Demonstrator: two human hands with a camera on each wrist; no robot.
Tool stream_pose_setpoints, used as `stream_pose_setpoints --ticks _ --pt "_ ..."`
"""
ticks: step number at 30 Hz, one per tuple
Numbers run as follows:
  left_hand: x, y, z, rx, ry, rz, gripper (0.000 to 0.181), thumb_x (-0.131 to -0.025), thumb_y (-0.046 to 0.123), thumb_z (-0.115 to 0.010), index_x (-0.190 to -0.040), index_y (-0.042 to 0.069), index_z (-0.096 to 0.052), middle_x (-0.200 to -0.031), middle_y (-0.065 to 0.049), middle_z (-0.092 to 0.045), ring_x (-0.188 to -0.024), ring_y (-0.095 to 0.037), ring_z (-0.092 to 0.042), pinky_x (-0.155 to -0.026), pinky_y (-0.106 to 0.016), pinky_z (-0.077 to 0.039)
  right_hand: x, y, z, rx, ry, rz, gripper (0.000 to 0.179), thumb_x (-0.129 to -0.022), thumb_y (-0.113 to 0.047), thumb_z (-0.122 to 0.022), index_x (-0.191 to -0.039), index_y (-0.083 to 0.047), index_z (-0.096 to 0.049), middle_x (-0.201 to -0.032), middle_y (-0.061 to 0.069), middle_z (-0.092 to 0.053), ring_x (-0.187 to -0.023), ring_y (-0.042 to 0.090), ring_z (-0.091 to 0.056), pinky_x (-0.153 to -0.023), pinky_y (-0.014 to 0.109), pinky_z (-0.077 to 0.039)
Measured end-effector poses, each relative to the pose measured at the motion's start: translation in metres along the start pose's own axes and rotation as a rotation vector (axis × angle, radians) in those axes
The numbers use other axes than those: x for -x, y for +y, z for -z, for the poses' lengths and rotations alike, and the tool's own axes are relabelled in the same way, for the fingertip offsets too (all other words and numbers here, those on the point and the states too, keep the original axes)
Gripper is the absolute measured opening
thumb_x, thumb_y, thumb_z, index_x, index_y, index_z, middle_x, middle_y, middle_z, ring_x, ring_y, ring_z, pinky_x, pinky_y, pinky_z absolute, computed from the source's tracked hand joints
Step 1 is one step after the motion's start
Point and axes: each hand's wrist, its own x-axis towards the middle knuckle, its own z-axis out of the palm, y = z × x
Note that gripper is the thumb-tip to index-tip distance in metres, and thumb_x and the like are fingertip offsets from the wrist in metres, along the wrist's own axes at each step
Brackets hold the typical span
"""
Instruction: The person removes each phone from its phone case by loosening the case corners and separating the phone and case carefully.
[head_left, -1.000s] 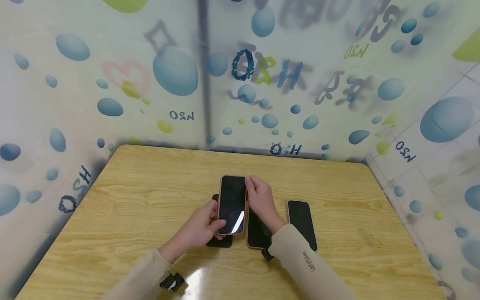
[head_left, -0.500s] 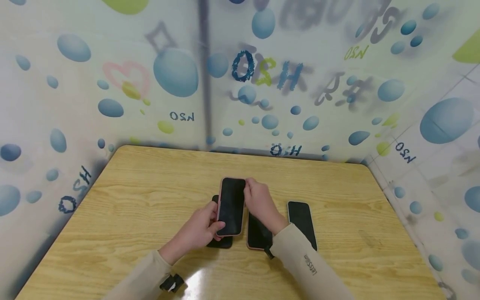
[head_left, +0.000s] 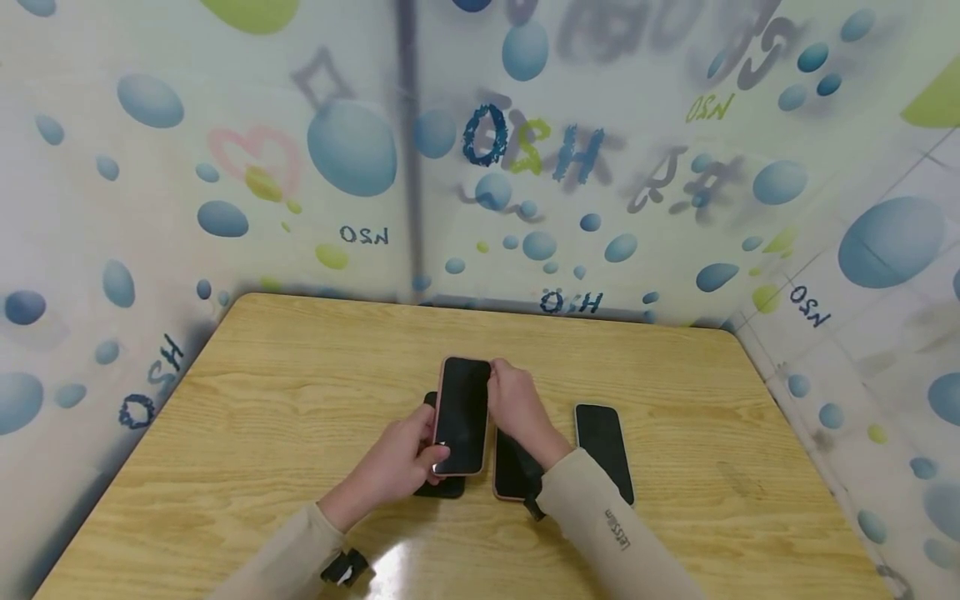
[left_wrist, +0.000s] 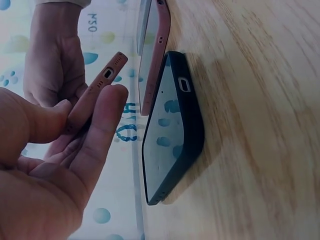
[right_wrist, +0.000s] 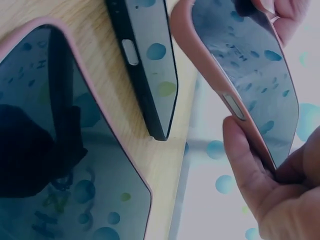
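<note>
Both hands hold a smartphone (head_left: 462,412) in a pink case above the table, its dark screen facing up. My left hand (head_left: 405,450) grips its lower left part, thumb over the screen's edge; the charging port end shows in the left wrist view. The right hand (head_left: 517,404) pinches the upper right edge, near the side button in the right wrist view. Partly under the held phone lies a black-cased phone (left_wrist: 192,115). Beneath the right wrist is another pink-cased phone (right_wrist: 105,115). Farther right lies a light-edged phone (head_left: 602,442), partly behind the sleeve.
The wooden table (head_left: 300,375) runs back to a patterned wall (head_left: 360,267) with blue and green drops. Light glares on the table's front. A black wrist camera (head_left: 345,567) sits on the left sleeve.
The held phone has tilted a little, and the bright reflection on its screen is gone. Both hands keep their hold and have hardly moved.
</note>
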Motion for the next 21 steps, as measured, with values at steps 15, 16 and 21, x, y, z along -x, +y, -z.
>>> stream_pose_setpoints --ticks 15,16,21 --pt "-0.0012 -0.0025 -0.0001 -0.012 0.069 0.023 0.02 -0.095 -0.008 -0.066 -0.111 -0.001 -0.055 -0.084 -0.011 -0.071 -0.061 -0.015 -0.067 -0.053 -0.025 -0.057 -0.0032 0.007 0.0068 -0.153 -0.027 0.022 0.024 -0.107 -0.002 -0.045 -0.112 0.008 -0.067 -0.064 0.005 -0.052 -0.05 0.011 -0.051 -0.047 0.025 -0.045" --pt "-0.0012 -0.0028 0.0003 -0.012 0.068 0.025 0.02 -0.095 -0.008 -0.066 -0.11 -0.001 -0.056 -0.083 -0.01 -0.071 -0.06 -0.015 -0.067 -0.053 -0.025 -0.057 -0.0037 0.0082 0.0062 -0.158 -0.032 0.027 0.024 -0.107 -0.001 -0.045 -0.112 0.008 -0.067 -0.064 0.005 -0.053 -0.05 0.011 -0.051 -0.047 0.025 -0.045" --pt "-0.0013 -0.0034 0.003 -0.016 0.062 0.038 0.018 -0.096 -0.006 -0.067 -0.108 0.0 -0.056 -0.081 -0.008 -0.07 -0.059 -0.016 -0.067 -0.053 -0.027 -0.057 -0.0052 0.01 0.0054 -0.207 -0.083 -0.005 0.026 -0.108 -0.002 -0.044 -0.115 0.008 -0.067 -0.066 0.006 -0.057 -0.051 0.02 -0.061 -0.047 0.026 -0.047"
